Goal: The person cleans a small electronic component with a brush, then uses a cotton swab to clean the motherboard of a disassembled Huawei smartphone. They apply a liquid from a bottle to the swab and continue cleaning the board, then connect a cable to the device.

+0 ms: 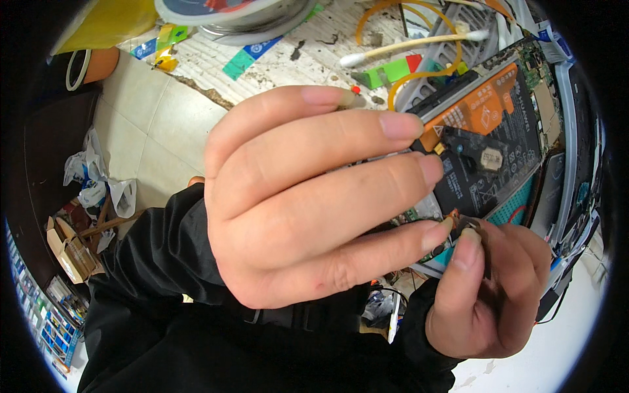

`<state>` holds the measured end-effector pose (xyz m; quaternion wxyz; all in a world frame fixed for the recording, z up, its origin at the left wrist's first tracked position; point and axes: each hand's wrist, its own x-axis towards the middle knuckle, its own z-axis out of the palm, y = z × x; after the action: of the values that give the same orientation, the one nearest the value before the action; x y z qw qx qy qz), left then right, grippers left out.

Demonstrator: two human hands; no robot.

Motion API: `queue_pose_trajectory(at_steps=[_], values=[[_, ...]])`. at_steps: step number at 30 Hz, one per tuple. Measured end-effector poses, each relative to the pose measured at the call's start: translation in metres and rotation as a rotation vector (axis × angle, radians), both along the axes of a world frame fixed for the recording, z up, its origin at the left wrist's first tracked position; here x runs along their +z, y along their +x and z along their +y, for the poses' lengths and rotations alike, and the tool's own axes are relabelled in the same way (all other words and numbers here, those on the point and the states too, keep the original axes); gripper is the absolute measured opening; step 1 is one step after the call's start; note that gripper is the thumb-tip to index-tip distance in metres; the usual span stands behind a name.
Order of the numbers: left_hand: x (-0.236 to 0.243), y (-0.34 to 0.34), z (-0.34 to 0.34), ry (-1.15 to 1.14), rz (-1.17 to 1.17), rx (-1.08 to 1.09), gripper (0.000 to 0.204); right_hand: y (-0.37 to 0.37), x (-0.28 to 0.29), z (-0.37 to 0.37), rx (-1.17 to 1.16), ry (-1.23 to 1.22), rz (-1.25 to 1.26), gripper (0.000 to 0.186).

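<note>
An opened phone [468,187] lies at the right, its black battery with an orange label [481,98] exposed and a small dark module [475,152] on top. My left hand [314,196] stretches over its left side, palm down. Those fingers are extended with slight gaps, fingertips over or on the phone's edge; the thumb is hidden. Close to the left index fingertip, my right hand [488,288] is closed in a pinch. A thin dark piece shows between its thumb and finger, too covered to name. A bit of orange [453,215] shows at the phone's near end.
Beyond the hands, a wire spool [262,29], cotton swab [406,49], yellow rubber band [367,19] and coloured tape scraps [252,56] lie on a worn white bench [268,85]. More phone parts [567,170] crowd the right. Plastic bags [98,180] and a cardboard box [69,252] are at left.
</note>
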<state>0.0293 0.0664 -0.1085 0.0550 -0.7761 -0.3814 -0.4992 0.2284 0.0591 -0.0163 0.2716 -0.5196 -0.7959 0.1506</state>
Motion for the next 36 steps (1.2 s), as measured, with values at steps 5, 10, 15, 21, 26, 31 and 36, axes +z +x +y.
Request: queue_pose_trajectory(at_steps=[5, 10, 15, 21, 26, 31, 36], values=[[0.001, 0.004, -0.002, -0.021, -0.035, 0.021, 0.031, -0.003, -0.004, -0.003, -0.068, -0.008, 0.07, 0.015], [-0.001, 0.004, 0.0, 0.005, -0.022, 0.018, 0.03, 0.0, 0.0, -0.003, -0.028, -0.029, 0.049, 0.015], [0.0, 0.005, -0.003, -0.025, -0.035, 0.015, 0.029, 0.005, 0.001, 0.004, 0.057, -0.04, 0.05, 0.015], [0.011, 0.001, -0.009, -0.121, 0.016, 0.009, 0.029, 0.013, -0.009, 0.009, 0.068, 0.099, 0.233, 0.031], [0.018, -0.005, -0.014, -0.187, 0.072, -0.053, 0.033, 0.022, 0.002, -0.007, -0.076, 0.08, 0.209, 0.03], [0.025, -0.011, -0.022, -0.256, 0.12, -0.16, 0.041, 0.03, 0.006, -0.016, -0.251, 0.153, -0.001, 0.028], [0.03, -0.008, -0.035, -0.283, 0.114, -0.206, 0.043, 0.03, 0.004, -0.018, -0.375, 0.196, -0.14, 0.027]])
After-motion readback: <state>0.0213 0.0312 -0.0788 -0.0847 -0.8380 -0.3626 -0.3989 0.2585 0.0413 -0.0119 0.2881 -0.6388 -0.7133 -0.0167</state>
